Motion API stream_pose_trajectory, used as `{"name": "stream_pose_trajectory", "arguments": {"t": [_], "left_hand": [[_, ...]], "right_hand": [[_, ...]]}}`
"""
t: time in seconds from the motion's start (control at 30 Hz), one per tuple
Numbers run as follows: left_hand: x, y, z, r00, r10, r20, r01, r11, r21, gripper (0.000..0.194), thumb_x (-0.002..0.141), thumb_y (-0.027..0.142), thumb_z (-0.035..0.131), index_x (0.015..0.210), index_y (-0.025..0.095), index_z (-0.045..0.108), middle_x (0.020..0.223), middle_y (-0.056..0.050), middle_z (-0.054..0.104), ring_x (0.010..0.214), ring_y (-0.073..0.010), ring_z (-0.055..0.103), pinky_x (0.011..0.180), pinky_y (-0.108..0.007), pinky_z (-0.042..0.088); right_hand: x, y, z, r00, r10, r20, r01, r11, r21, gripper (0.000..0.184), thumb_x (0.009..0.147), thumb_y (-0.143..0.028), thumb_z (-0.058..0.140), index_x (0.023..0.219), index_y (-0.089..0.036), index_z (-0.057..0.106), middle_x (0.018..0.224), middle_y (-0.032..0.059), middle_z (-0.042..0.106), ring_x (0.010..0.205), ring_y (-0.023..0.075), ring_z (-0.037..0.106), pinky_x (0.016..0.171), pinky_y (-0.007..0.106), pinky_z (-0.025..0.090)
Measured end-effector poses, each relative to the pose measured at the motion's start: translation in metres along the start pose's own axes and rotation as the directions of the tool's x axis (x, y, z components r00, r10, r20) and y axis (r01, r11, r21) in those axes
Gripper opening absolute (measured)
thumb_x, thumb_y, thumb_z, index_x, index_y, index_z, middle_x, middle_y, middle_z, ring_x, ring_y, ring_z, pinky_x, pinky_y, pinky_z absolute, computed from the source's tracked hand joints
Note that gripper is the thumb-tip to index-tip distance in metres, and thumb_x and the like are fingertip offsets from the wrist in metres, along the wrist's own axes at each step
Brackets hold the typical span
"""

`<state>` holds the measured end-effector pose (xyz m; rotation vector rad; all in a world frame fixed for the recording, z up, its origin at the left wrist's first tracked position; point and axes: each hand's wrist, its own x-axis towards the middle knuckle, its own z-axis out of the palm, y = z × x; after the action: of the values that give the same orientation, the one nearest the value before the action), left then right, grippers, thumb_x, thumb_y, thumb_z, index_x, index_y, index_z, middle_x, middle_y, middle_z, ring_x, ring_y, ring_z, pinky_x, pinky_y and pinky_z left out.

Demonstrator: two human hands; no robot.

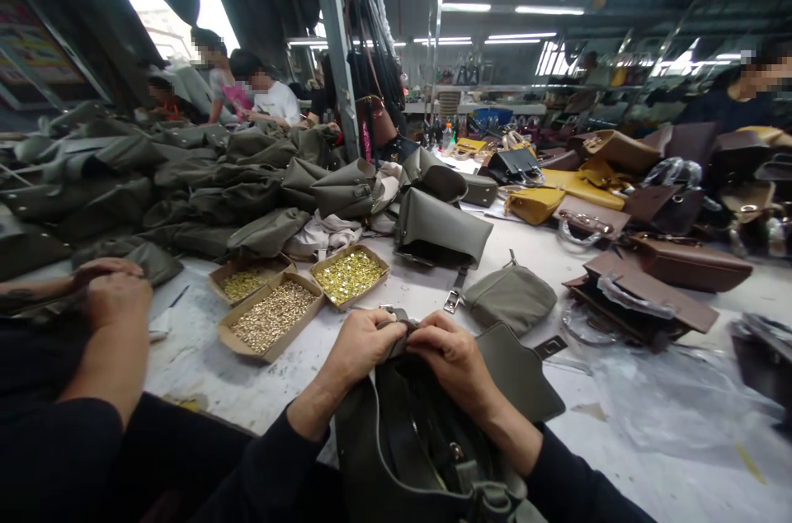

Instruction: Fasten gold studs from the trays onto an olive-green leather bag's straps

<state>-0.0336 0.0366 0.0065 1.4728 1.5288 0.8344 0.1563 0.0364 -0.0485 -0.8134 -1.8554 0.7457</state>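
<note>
A dark olive handbag [365, 432] stands at the table's near edge, its top open toward me and its flap [520, 370] spread out to the right. My left hand [362, 348] pinches the bag's far rim between thumb and fingers. Right beside it, my right hand [450, 351] is closed on the same piece of rim. Whether a small part sits between the fingertips is hidden. Beyond my hands lie a small olive pouch [512, 298] and a strap end with a metal buckle [452, 302].
Open boxes of small gold-coloured metal parts [272, 317] stand ahead on the left. A co-worker's hands [117, 288] work at the far left. Olive bags [204, 193] pile up behind the boxes. Brown bags [649, 296] and a clear plastic sheet [674, 399] lie at the right.
</note>
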Motion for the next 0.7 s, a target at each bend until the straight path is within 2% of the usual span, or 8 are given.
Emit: {"name": "stream_pose_trajectory", "arguments": {"t": [0.2,0.47,0.7], "left_hand": [[-0.0017,-0.0010,0.0030,1.000,-0.003,0.018,0.003,1.000,-0.018,0.031,0.073,0.043,0.063,0.057,0.017,0.061,0.057,0.002,0.051,0.059,-0.0131,0.045,0.056,-0.026,0.031],[-0.0010,-0.0044,0.0056,1.000,0.016,0.024,-0.016,1.000,0.013,0.028,0.074,0.040,0.062,0.059,0.016,0.065,0.059,0.001,0.055,0.062,-0.0141,0.047,0.057,-0.026,0.032],[0.0006,-0.0082,0.0090,0.999,0.024,0.044,-0.025,0.999,0.039,0.027,0.076,0.036,0.062,0.057,0.017,0.062,0.057,0.002,0.052,0.060,-0.0131,0.045,0.055,-0.026,0.027]], "right_hand": [[-0.0028,0.0035,-0.0005,1.000,-0.002,-0.018,0.002,1.000,0.016,0.011,0.095,-0.018,0.071,0.095,-0.024,0.080,0.089,0.0019,0.066,0.080,0.0157,0.065,0.069,0.024,0.050],[-0.0061,0.0054,0.0014,0.997,-0.032,-0.073,0.035,0.999,0.039,0.008,0.093,-0.018,0.074,0.093,-0.024,0.080,0.087,0.0019,0.067,0.079,0.0161,0.065,0.068,0.025,0.050],[-0.0082,0.0065,-0.0006,0.994,0.066,-0.089,-0.053,0.988,0.148,0.008,0.091,-0.020,0.077,0.088,-0.027,0.082,0.085,0.0011,0.065,0.079,0.0166,0.062,0.070,0.025,0.049]]}}
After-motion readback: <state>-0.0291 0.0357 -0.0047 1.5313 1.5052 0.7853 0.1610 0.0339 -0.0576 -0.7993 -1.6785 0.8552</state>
